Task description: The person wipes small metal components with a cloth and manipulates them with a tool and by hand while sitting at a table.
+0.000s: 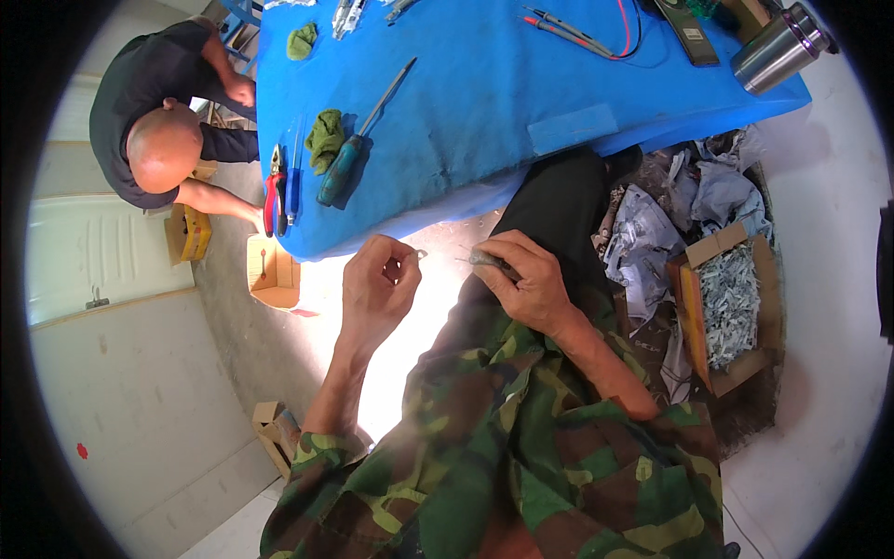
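Both hands sit just below the near edge of the blue table [521, 102], over the person's lap. Left hand [377, 284]: fingers curled in, thumb & forefinger pinched together on a tiny pale part [421, 253] that pokes out toward the table edge, too small to say what it is. Right hand [526, 279]: fingers wrapped & clamped round a thin dark tool [486, 261]; only its left end shows past the knuckles, rest buried in the fist. Tool tip & small part are near each other, not touching; bright glare between the hands washes out detail there.

On the table, above the left hand: blue-handled screwdriver [358, 140], green rag [325, 140], red pliers [275, 191] at the table's left edge. Far right corner: steel tumbler [778, 47] on its side, partly cut by the fisheye rim. Right of the table, on the floor: cardboard box [694, 321] of grey shredded scraps. Left of the table: another person [154, 121] bent over, hands half hidden by the tabletop.
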